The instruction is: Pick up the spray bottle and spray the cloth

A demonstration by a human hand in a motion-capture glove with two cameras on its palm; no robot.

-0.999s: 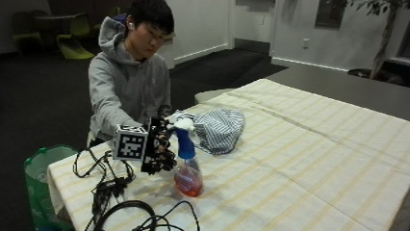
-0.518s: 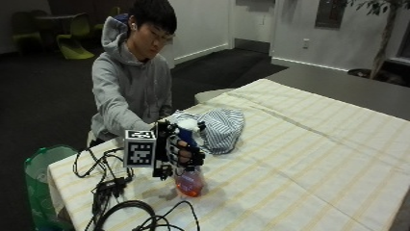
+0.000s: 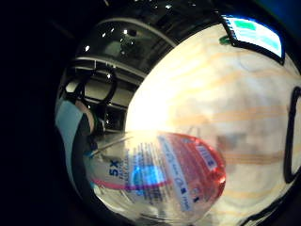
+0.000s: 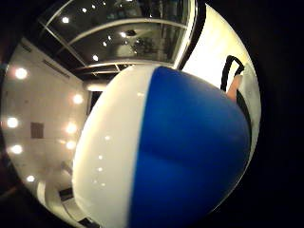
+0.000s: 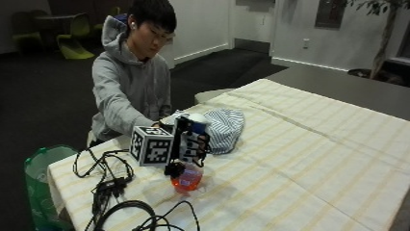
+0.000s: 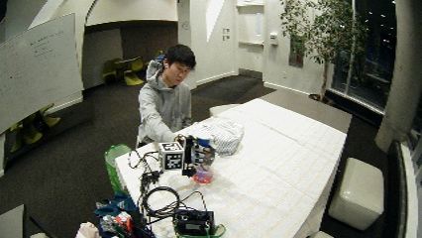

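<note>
A spray bottle [image 5: 187, 179] with red liquid and a white and blue head [image 5: 196, 119] stands at the near left part of the striped tablecloth [image 5: 307, 159]. My gloved right hand [image 5: 189, 144] grips it round the neck, fingers curled. Whether its base has left the table I cannot tell. The labelled bottle body [image 3: 160, 179] fills much of the little finger side palm view, and the head [image 4: 166, 152] fills the thumb side palm view. A crumpled blue and white striped cloth [image 5: 224, 126] lies just behind the bottle, toward the person. The wide outside view shows the bottle [image 6: 202, 176], hand [image 6: 196, 153] and cloth [image 6: 222, 136] too.
Black cables [image 5: 115, 187] and a cable loop [image 5: 137, 216] lie at the table's near left corner. A green bag [image 5: 40, 175] stands on the floor beside that corner. A black device [image 6: 192, 223] sits at the table's end.
The gloved hand has moved from beside the bottle onto its neck and closed round it. The bottle stays at about the same spot.
</note>
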